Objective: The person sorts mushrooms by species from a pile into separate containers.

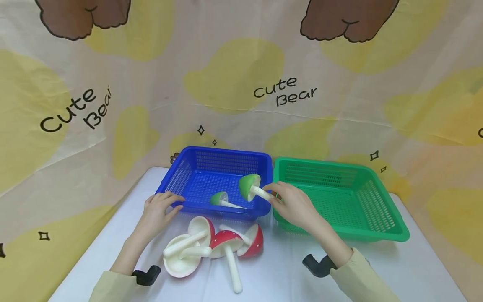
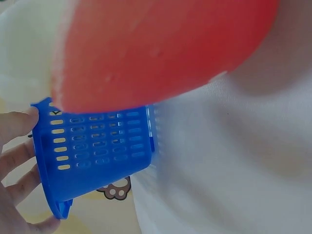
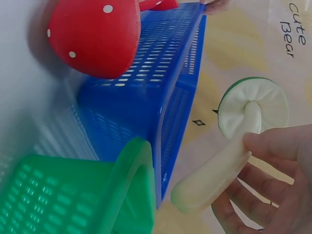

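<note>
At the bottom centre of the head view, on the white table (image 1: pixel 286 272), lies a cluster of plastic toy mushrooms with red white-dotted caps and cream stems (image 1: pixel 226 245), some turned underside up, one long stem pointing toward the lower edge. Just above them, left of centre, the left hand (image 1: pixel 160 209) rests on the near left corner of the blue slotted plastic basket (image 1: pixel 181 176), fingers fairly straight and laid along its rim; the left wrist view shows the fingertips (image 2: pixel 17 124) against the basket's blue wall, with a red cap blurred large across the top of that frame. Right of centre, the right hand (image 1: pixel 294 205) pinches the cream stem of a green-capped toy mushroom (image 1: pixel 250 186), which is held above the right part of the blue basket, cap tilted toward the upper left. The right wrist view shows thumb and fingers (image 3: pixel 273 146) curled round the stem, the cap's pale underside facing the camera. Inside the blue basket, at its middle, a smaller green-capped mushroom (image 1: pixel 220 199) lies on its side. Touching the blue basket's right wall stands a green slotted plastic basket (image 1: pixel 377 201). Behind both, filling the upper frame, hangs a cream and yellow cloth printed "Cute Bear" (image 1: pixel 284 90).
</note>
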`<action>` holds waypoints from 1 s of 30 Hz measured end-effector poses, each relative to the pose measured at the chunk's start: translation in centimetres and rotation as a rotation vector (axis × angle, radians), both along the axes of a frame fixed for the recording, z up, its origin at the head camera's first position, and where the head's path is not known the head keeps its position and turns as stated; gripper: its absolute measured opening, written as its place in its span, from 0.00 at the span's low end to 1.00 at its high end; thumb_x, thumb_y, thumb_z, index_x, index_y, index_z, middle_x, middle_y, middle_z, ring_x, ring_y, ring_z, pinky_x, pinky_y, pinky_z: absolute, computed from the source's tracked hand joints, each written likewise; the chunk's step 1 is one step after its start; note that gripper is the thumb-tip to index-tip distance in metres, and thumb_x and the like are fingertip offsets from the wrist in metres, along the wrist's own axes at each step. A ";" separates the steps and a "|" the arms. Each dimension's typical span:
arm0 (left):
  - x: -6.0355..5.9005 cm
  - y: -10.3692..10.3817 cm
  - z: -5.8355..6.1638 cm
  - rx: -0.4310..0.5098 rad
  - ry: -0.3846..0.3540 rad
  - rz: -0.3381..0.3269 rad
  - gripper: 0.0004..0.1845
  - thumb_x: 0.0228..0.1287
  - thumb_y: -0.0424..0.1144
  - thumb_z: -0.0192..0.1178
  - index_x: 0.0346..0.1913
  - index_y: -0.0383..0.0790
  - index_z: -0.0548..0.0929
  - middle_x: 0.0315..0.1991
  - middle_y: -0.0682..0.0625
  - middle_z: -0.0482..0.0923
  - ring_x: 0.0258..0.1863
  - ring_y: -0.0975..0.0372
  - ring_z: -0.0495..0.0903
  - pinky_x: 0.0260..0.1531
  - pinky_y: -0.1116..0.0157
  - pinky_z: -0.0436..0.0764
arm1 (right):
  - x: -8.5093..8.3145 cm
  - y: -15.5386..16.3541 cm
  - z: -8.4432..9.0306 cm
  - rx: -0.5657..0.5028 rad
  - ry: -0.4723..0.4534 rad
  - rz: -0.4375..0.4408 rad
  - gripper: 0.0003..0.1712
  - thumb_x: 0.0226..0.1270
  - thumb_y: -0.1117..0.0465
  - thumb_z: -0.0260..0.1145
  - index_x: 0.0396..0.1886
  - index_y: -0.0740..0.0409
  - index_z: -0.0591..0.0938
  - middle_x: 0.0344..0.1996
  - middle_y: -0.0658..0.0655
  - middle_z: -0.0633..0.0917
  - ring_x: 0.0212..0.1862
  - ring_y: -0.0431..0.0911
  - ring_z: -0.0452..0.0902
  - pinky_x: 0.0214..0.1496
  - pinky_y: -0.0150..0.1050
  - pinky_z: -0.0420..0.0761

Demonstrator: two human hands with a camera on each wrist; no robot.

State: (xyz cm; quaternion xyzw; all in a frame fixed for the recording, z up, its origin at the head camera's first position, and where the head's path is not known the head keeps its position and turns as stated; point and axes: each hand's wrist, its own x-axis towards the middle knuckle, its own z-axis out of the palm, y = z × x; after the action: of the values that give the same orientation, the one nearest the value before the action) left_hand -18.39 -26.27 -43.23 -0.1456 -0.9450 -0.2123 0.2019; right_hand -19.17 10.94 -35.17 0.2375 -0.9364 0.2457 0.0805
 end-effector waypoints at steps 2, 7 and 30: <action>0.0 0.0 0.0 0.001 -0.003 0.000 0.08 0.60 0.37 0.65 0.42 0.45 0.84 0.41 0.48 0.83 0.45 0.51 0.75 0.55 0.35 0.61 | -0.6 -0.7 0.0 0.012 -0.004 -0.005 0.15 0.63 0.64 0.64 0.50 0.51 0.83 0.32 0.50 0.83 0.27 0.40 0.70 0.21 0.31 0.68; 0.0 0.2 0.2 -0.002 0.004 0.000 0.08 0.60 0.36 0.65 0.42 0.45 0.85 0.41 0.48 0.83 0.45 0.51 0.75 0.55 0.34 0.61 | -2.3 -2.6 -0.1 0.078 0.039 -0.007 0.14 0.62 0.66 0.63 0.48 0.53 0.83 0.28 0.50 0.81 0.24 0.41 0.67 0.20 0.30 0.66; -0.1 0.1 -0.1 -0.010 0.018 0.003 0.09 0.58 0.34 0.66 0.42 0.45 0.85 0.40 0.50 0.83 0.44 0.53 0.76 0.54 0.35 0.63 | -7.6 -7.6 -2.1 0.168 -0.087 -0.055 0.16 0.63 0.66 0.60 0.48 0.51 0.86 0.37 0.54 0.87 0.22 0.42 0.63 0.17 0.33 0.59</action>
State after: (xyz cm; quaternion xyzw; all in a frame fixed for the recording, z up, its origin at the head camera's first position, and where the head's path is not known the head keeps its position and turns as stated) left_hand -18.49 -26.16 -43.28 -0.1469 -0.9444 -0.2058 0.2100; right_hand -26.82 3.33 -37.22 0.2066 -0.9625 0.1739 0.0265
